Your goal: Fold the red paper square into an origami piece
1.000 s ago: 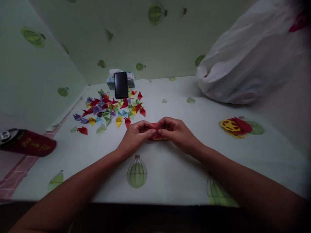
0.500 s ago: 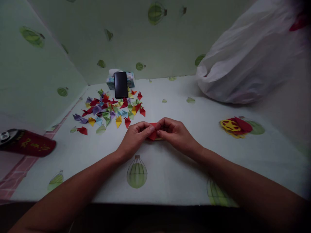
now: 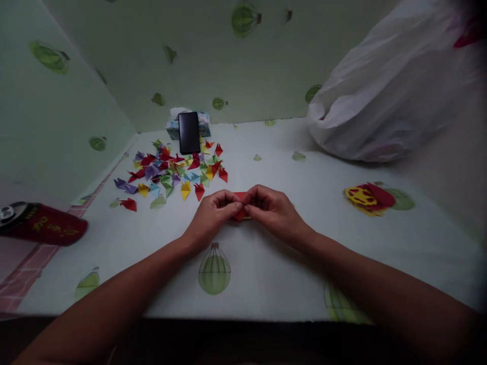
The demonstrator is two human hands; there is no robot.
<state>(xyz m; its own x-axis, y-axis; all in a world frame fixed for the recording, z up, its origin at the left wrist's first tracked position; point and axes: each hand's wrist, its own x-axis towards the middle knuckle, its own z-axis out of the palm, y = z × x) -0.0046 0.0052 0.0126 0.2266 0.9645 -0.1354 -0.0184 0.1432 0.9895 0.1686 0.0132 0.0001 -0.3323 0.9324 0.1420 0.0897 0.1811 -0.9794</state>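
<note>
My left hand point(image 3: 211, 215) and my right hand point(image 3: 272, 210) meet at the middle of the table, fingertips pinched together on a small red piece of folded paper point(image 3: 240, 205). Most of the paper is hidden under my fingers. A sliver of yellow shows beneath it on the table. Up and to the left lies a pile of several small folded paper pieces point(image 3: 173, 170) in red, purple, yellow, green and blue.
A black phone point(image 3: 189, 133) leans on a tissue box point(image 3: 205, 124) at the back. A red can point(image 3: 41, 228) lies at the left edge. A large white plastic bag point(image 3: 391, 91) fills the back right. Red and yellow paper sheets point(image 3: 367, 197) lie at right.
My fingers have shifted slightly on the red paper, closing it tighter between the two hands. Everything else stays where it was.
</note>
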